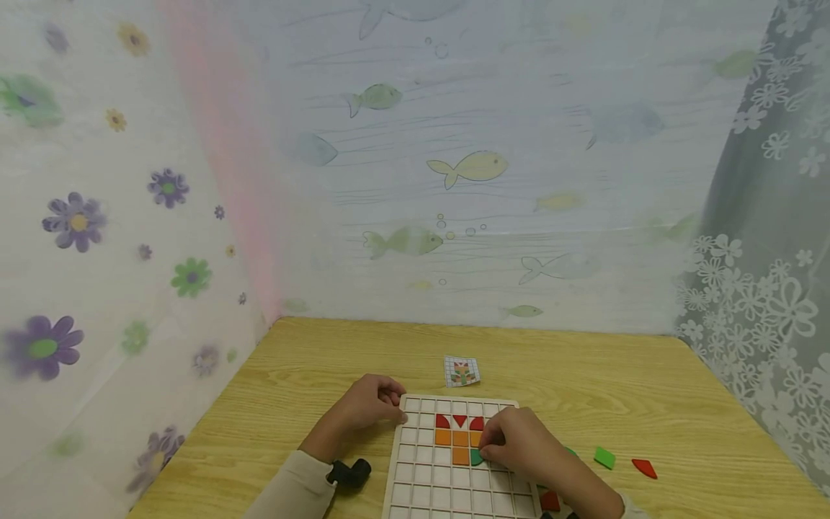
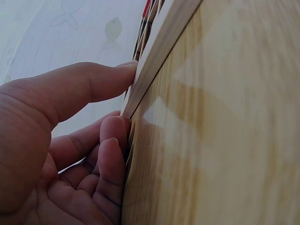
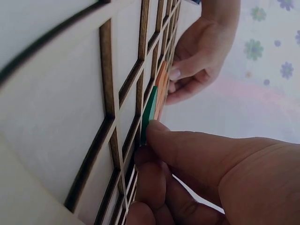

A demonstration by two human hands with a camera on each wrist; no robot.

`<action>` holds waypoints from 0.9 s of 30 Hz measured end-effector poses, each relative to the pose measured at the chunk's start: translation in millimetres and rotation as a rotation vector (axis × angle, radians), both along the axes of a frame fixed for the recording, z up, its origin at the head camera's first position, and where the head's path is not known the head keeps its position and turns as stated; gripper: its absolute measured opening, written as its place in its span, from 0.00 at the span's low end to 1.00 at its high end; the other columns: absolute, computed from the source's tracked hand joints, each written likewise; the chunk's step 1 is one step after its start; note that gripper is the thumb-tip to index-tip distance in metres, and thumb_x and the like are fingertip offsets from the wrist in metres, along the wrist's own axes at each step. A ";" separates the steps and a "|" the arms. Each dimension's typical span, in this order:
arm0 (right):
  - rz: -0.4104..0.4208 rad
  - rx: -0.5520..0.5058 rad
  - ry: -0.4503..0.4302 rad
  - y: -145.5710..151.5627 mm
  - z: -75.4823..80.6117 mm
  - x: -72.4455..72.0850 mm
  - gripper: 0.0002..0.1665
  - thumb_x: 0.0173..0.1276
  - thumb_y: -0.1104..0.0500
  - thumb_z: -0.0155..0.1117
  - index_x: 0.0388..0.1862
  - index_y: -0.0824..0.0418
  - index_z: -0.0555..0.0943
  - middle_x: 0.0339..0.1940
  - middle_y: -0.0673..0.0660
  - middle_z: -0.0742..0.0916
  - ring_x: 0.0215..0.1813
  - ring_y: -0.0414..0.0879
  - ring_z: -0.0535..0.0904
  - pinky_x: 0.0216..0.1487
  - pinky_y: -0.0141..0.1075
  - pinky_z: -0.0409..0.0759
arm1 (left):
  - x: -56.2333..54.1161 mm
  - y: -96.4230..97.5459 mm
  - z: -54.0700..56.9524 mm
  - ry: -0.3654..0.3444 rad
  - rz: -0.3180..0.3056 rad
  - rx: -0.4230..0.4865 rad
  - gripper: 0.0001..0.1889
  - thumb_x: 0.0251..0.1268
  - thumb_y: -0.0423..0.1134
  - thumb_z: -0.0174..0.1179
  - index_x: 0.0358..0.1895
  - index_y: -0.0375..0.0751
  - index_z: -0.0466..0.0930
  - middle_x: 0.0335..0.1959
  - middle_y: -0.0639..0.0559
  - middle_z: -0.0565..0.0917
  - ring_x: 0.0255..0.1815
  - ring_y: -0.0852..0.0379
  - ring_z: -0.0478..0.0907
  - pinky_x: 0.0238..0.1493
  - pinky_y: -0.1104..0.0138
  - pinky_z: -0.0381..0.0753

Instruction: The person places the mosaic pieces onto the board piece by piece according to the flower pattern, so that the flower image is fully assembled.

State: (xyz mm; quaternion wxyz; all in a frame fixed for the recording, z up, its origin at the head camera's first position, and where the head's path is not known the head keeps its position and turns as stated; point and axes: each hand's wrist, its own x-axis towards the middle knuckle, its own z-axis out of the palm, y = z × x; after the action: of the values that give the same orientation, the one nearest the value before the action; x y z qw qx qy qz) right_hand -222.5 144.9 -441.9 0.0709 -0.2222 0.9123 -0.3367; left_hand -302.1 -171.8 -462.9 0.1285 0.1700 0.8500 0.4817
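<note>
A wooden grid board (image 1: 437, 497) lies on the table with a small pattern of red tiles (image 1: 442, 421) and orange tiles (image 1: 460, 455) in its upper cells. My right hand (image 1: 521, 441) pinches a dark green quarter-round tile (image 1: 476, 458) at the cell right of the lowest orange tile. In the right wrist view the green tile (image 3: 149, 112) stands slightly tilted over the grid, thumb against it. At the board's far left corner, my left hand (image 1: 371, 404) grips the edge, thumb on the rim (image 2: 154, 61) and curled fingers at the side.
Beyond the board lies a small card (image 1: 462, 371) printed with a coloured grid pattern. To the right are a light green tile (image 1: 605, 457), a red quarter-round tile (image 1: 644, 468) and another red tile (image 1: 550, 500), with a green one partly hidden behind my right wrist. Patterned curtains surround the table.
</note>
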 end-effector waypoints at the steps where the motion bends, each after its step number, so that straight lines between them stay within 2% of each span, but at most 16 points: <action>1: -0.001 0.001 0.000 -0.1 0.0 0.0 0.07 0.64 0.62 0.76 0.27 0.52 0.89 0.27 0.42 0.86 0.30 0.36 0.77 0.31 0.32 0.77 | -0.1 0.0 0.0 -0.001 0.000 0.001 0.23 0.55 0.35 0.78 0.54 0.35 0.83 0.39 0.48 0.82 0.39 0.55 0.78 0.42 0.63 0.79; 12: 0.011 -0.015 -0.006 3.5 3.8 -0.2 0.07 0.65 0.58 0.76 0.28 0.49 0.89 0.28 0.41 0.86 0.31 0.35 0.78 0.32 0.32 0.78 | -2.5 -2.3 -2.8 -0.005 -0.010 -0.005 0.22 0.56 0.37 0.77 0.54 0.36 0.83 0.39 0.49 0.82 0.39 0.55 0.78 0.41 0.64 0.79; 18: 0.029 -0.030 -0.023 17.1 9.7 -0.8 0.05 0.67 0.58 0.75 0.31 0.50 0.90 0.30 0.42 0.87 0.33 0.37 0.81 0.34 0.32 0.80 | -2.2 -2.7 -2.9 -0.013 -0.019 -0.003 0.22 0.58 0.38 0.77 0.55 0.36 0.83 0.39 0.49 0.82 0.39 0.54 0.77 0.40 0.63 0.78; 27: 0.001 -0.022 -0.034 43.0 14.4 1.0 0.03 0.66 0.56 0.76 0.32 0.51 0.89 0.30 0.43 0.87 0.32 0.38 0.79 0.33 0.32 0.78 | -3.9 -1.9 -4.9 0.012 -0.005 -0.016 0.22 0.55 0.38 0.79 0.52 0.37 0.84 0.38 0.50 0.81 0.37 0.54 0.76 0.40 0.65 0.79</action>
State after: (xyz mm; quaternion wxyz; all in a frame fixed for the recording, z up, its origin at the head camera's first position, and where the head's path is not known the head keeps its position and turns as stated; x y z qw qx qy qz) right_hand -221.5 187.9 -427.5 0.0842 -0.2176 0.9071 -0.3505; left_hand -306.0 -173.7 -467.8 0.1259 0.1741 0.8542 0.4734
